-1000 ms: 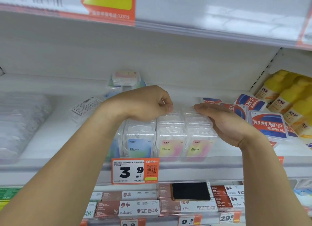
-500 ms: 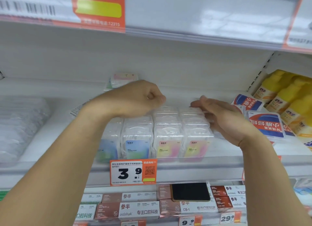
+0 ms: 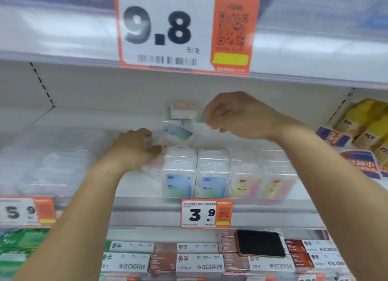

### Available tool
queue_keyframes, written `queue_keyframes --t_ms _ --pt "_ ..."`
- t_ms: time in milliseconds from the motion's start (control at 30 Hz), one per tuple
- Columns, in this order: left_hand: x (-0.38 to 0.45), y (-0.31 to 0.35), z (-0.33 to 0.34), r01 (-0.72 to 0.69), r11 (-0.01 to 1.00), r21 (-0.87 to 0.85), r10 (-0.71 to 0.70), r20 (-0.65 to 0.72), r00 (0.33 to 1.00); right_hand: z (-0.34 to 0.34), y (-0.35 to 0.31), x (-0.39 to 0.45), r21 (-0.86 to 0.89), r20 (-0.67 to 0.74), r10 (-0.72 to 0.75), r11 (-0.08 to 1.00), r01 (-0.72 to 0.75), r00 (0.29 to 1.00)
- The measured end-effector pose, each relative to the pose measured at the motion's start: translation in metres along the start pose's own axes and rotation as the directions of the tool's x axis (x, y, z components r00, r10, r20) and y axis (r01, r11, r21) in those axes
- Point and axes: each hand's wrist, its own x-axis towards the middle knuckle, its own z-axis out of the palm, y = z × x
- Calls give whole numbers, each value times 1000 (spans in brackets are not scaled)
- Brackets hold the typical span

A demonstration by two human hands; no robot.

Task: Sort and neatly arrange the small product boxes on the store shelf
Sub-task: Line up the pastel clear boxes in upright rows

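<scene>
1. Clear plastic is what the left hand (image 3: pixel 134 148) has curled its fingers round: a small see-through box (image 3: pixel 152 143) at the left end of the front row, though blur keeps me from saying how firmly it is held.
2. Over to the right and higher, the right hand (image 3: pixel 233 116) reaches deep toward the back, fingers bent at the edge of the loose pile (image 3: pixel 181 114); whether it has hold of a box there I cannot tell.
3. Between the two hands lies a tilted blue-green box (image 3: pixel 178 133), long side running left to right, nearer the left hand.
4. Nearer me, the tidy row (image 3: pixel 228 175) stands upright at the shelf (image 3: pixel 147 188) lip, blue-green labels left, pink-yellow right.
5. Both forearms stretch forward and up, the right reaching further in.
</scene>
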Motion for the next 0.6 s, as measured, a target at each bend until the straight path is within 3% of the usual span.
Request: queue_keyframes --t_ms 67,200,367,467,533,600 --pt "3 -6 2 -10 997 -79 10 -7 1000 18 -13 32 -175 129 20 985 3 991" --pt "5 -16 -5 14 979 -206 -14 1 1000 53 -11 92 -467 195 132 884 -27 972" --pt "7 -31 -10 -6 979 -202 0 -28 1000 83 0 123 -458 327 344 873 -171 880" --pt "3 -28 -16 -92 987 -129 85 -65 994 95 1 128 -515 311 330 847 -133 891" --pt "-1 -25 -19 -119 979 -164 117 -26 993 94 0 130 -505 313 318 854 -126 895" --pt "-2 -26 -18 -104 990 -95 110 56 992 90 -2 129 -468 322 325 871 -149 889"
